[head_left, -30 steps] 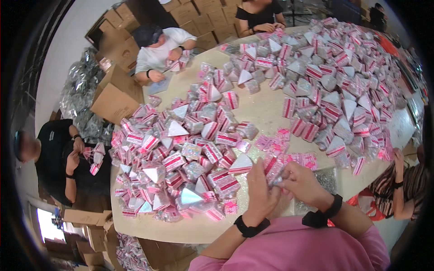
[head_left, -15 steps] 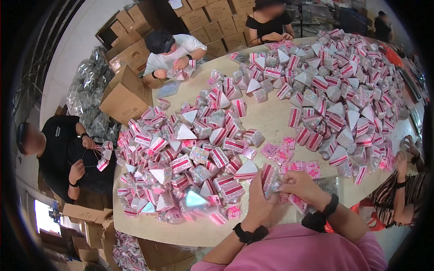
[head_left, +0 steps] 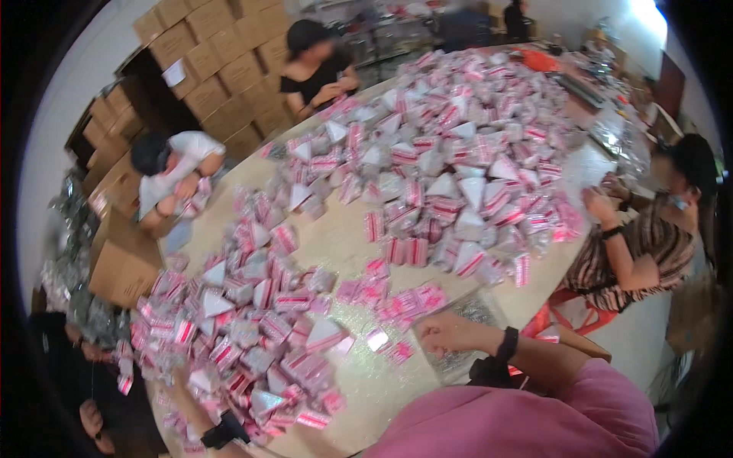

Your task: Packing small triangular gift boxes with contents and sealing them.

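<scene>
My left hand (head_left: 182, 391) reaches into the near left edge of a heap of wrapped cake-slice-shaped packs (head_left: 294, 299), pink-striped with white or shiny wedge faces. Its fingers are blurred and partly lost among the packs. Over a stack of clear plastic bags (head_left: 481, 313) is my right hand (head_left: 443, 334), fingers curled together; whether they hold something is hidden. Beside it, to the left, lie loose pink printed cards (head_left: 412, 301) and a small shiny square (head_left: 377, 340).
A larger heap of the same packs (head_left: 458, 153) covers the far side. Co-workers sit around the table (head_left: 321, 229): a person in stripes (head_left: 634, 252) right, one in white (head_left: 179, 168) and one in black (head_left: 317, 76) far, another far left. Cartons (head_left: 126, 259) stand beyond the left edge.
The view has swung right. My left hand has left the pack both hands were at and moved left to the heap. My right hand is now over the clear bags.
</scene>
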Tool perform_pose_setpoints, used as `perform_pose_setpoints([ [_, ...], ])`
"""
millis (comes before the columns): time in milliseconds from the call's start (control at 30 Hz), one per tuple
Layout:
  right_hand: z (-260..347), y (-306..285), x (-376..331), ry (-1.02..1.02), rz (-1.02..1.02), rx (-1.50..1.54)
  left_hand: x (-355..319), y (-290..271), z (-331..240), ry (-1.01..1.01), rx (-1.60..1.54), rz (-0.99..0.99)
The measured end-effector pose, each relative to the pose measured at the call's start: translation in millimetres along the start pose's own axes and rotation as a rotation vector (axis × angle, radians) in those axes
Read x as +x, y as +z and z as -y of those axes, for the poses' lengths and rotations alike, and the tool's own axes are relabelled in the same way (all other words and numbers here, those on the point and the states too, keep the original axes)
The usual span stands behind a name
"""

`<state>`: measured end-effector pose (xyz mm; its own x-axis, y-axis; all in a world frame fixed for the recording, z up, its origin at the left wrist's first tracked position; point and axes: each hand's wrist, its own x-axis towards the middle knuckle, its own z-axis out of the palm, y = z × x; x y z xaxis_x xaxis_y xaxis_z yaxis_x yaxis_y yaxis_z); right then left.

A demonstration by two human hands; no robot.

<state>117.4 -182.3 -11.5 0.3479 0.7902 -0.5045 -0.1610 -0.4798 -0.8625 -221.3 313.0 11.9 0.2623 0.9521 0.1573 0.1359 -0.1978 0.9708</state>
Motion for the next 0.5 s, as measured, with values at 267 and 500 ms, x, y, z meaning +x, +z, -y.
perform_pose_setpoints([
  [267, -91.5, -12.9, -19.8, -0.059, -0.392, -1.069, -115.2, 120.1, -8.1, -0.006, 0.052, 0.168],
  [500, -127.5, -5.3, 2.2, -0.077, -0.446, -0.998, -220.8, 213.3, -44.1, -0.073, 0.368, 0.698],
])
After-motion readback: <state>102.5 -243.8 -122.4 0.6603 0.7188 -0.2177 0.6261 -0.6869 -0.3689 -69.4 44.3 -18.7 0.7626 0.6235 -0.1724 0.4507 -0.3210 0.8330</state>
